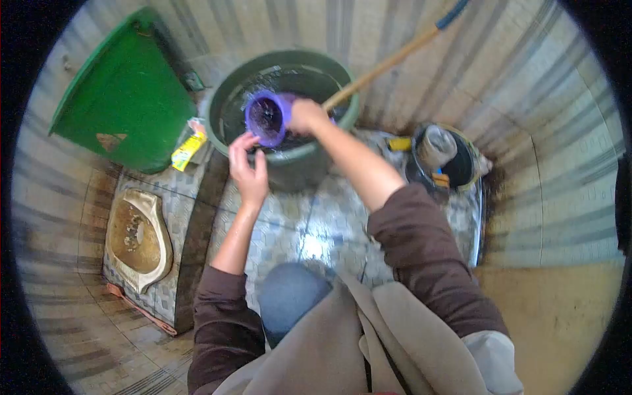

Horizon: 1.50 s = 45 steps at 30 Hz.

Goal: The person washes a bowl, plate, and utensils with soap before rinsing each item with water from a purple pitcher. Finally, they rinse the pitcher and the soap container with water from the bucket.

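My right hand (308,117) is closed on a purple plastic water dipper (284,107), tilted so that its round mouth faces me. The dipper is over a large green tub (217,125) that holds water (299,79); the water looks stirred and splashed. My left hand (249,172) is at the tub's near rim, its thumb and fingers apart. Its fingertips are close to the dipper's lower edge; whether they touch it I cannot make out. How my right fingers wrap the dipper is partly hidden.
A wooden pole (388,62) with a blue end leans at the tub. To the right stands a dark bucket (464,158) with things inside. At left are a green corner basin (125,99), a yellow packet (188,151) and a squat toilet (139,240) on a raised step. The tiled floor (316,227) looks wet.
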Each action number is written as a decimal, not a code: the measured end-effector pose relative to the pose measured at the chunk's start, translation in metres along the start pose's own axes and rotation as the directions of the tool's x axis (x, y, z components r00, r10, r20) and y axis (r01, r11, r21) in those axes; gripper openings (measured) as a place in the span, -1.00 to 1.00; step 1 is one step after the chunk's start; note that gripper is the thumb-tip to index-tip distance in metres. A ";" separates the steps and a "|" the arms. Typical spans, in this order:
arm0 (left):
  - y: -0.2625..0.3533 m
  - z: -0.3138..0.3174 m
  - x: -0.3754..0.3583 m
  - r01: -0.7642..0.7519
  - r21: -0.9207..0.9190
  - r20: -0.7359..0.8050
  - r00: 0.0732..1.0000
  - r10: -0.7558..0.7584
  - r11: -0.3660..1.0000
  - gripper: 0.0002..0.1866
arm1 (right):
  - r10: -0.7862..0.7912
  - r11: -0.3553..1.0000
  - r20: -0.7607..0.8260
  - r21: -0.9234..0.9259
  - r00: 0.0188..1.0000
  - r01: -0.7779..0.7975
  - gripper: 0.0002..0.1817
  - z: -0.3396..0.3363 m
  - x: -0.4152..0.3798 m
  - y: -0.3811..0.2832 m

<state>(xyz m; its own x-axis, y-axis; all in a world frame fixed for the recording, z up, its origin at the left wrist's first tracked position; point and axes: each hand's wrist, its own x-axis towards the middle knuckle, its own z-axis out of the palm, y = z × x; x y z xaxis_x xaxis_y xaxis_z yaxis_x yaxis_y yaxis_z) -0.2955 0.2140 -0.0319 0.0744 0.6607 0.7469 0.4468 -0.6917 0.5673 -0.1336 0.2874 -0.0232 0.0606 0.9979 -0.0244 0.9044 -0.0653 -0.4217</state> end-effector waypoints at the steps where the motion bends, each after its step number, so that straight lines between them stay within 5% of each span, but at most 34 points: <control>1: 0.009 0.003 -0.003 -0.007 0.011 -0.048 0.999 0.008 1.000 -0.83 | -0.011 0.992 0.094 0.124 0.996 -0.001 -0.77 -0.007 0.007 0.012; 3: 0.023 0.014 -0.017 -0.237 0.039 0.034 0.971 0.236 0.971 -0.86 | 0.065 0.873 0.163 0.469 0.984 -0.136 -0.75 -0.034 -0.009 0.024; 4: 0.033 0.021 -0.023 -0.360 -0.047 0.155 0.919 0.363 0.932 -0.85 | 0.084 0.859 0.136 0.492 0.987 -0.141 -0.71 -0.053 -0.023 0.024; 7: 0.059 0.067 -0.051 -0.454 -0.279 0.529 0.663 0.530 0.846 -0.83 | 0.162 0.616 0.110 0.765 0.981 -0.188 -0.79 -0.101 -0.066 0.027; 10: 0.063 0.132 -0.098 -0.241 -0.222 0.957 0.130 0.258 0.945 -0.75 | 0.164 0.563 0.025 0.818 0.986 -0.114 -0.81 -0.143 -0.108 0.042; 12: 0.057 0.182 -0.130 -0.305 -0.072 0.954 -0.298 -0.023 0.949 -0.69 | 0.158 0.514 0.006 0.853 0.987 -0.088 -0.81 -0.164 -0.130 0.061; 13: 0.048 0.210 -0.156 -0.366 0.003 0.939 -0.318 -0.128 0.930 -0.68 | 0.166 0.519 -0.006 0.851 0.986 -0.082 -0.81 -0.176 -0.146 0.069; 15: 0.033 0.252 -0.208 -0.431 0.069 0.916 -0.329 -0.228 0.900 -0.68 | 0.200 0.547 -0.004 0.830 0.980 -0.108 -0.79 -0.194 -0.195 0.079; 17: 0.027 0.268 -0.252 0.091 0.534 0.828 0.146 -0.542 0.840 -0.68 | 0.230 0.567 0.000 0.813 0.973 -0.134 -0.80 -0.200 -0.226 0.100; 21: 0.031 0.275 -0.294 0.265 0.551 0.738 0.286 -0.611 0.791 -0.68 | 0.378 0.576 0.086 0.758 0.922 -0.306 -0.81 -0.194 -0.295 0.136; 24: 0.025 0.276 -0.313 0.309 0.585 0.582 0.484 -0.653 0.750 -0.70 | 0.472 0.588 0.153 0.680 0.869 -0.439 -0.82 -0.167 -0.332 0.174; 25: 0.026 0.272 -0.309 0.319 0.591 0.574 0.479 -0.664 0.741 -0.70 | 0.509 0.594 0.171 0.639 0.844 -0.488 -0.82 -0.158 -0.342 0.186; 27: 0.032 0.264 -0.290 0.265 0.562 0.717 0.316 -0.621 0.784 -0.69 | 0.536 0.567 0.185 0.645 0.824 -0.513 -0.79 -0.138 -0.360 0.212; 35: 0.049 0.266 -0.277 0.239 0.484 0.646 0.552 -0.528 0.842 -0.59 | 0.622 0.504 0.221 0.620 0.751 -0.601 -0.75 -0.093 -0.388 0.256; 36: 0.052 0.267 -0.272 0.233 0.481 0.653 0.548 -0.522 0.845 -0.59 | 0.640 0.511 0.225 0.589 0.734 -0.626 -0.75 -0.091 -0.387 0.258; 38: 0.060 0.267 -0.250 0.135 0.560 0.751 0.334 -0.570 0.817 -0.61 | 0.649 0.532 0.243 0.532 0.721 -0.658 -0.75 -0.088 -0.383 0.259; 45: 0.016 0.259 -0.199 0.230 0.605 0.674 0.362 -0.644 0.763 -0.53 | 0.648 0.720 0.149 0.201 0.747 -0.665 -0.69 -0.055 -0.362 0.245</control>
<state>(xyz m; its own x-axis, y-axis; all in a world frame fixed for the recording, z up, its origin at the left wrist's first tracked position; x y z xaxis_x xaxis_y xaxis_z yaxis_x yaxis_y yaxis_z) -0.0720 0.1475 -0.2613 0.3402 0.8811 -0.3285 0.8969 -0.1991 0.3950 0.0892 -0.0905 -0.0679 0.5686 0.7036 -0.4263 0.5259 -0.7093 -0.4693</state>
